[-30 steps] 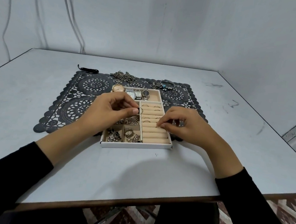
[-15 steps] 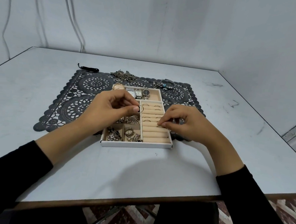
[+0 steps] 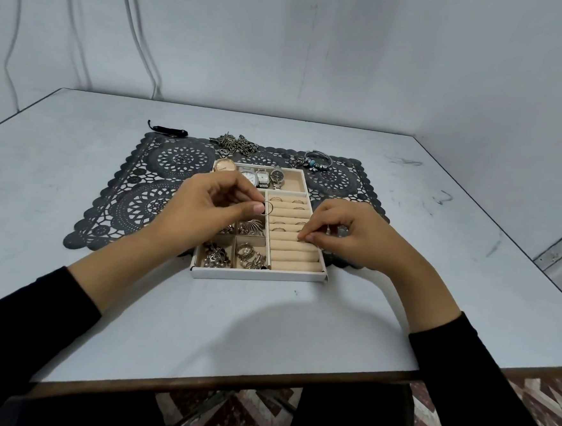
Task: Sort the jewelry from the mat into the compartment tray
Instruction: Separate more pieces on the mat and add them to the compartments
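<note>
A white compartment tray with beige lining lies on a black lace mat. Several watches fill its far row, rings sit in the roll slots, and small jewelry fills the near left cells. My left hand pinches a thin ring between thumb and forefinger, above the tray's left side. My right hand has its fingertips pinched together on a roll at the tray's right side; what they hold is too small to tell.
On the mat's far edge lie a tangle of chains and a beaded bracelet. A black cord piece rests on the grey table beyond the mat. The table's front edge runs near me.
Both hands stay almost in place. My right hand's fingertips shift slightly along the ring rolls; the left hand keeps the ring held up.
</note>
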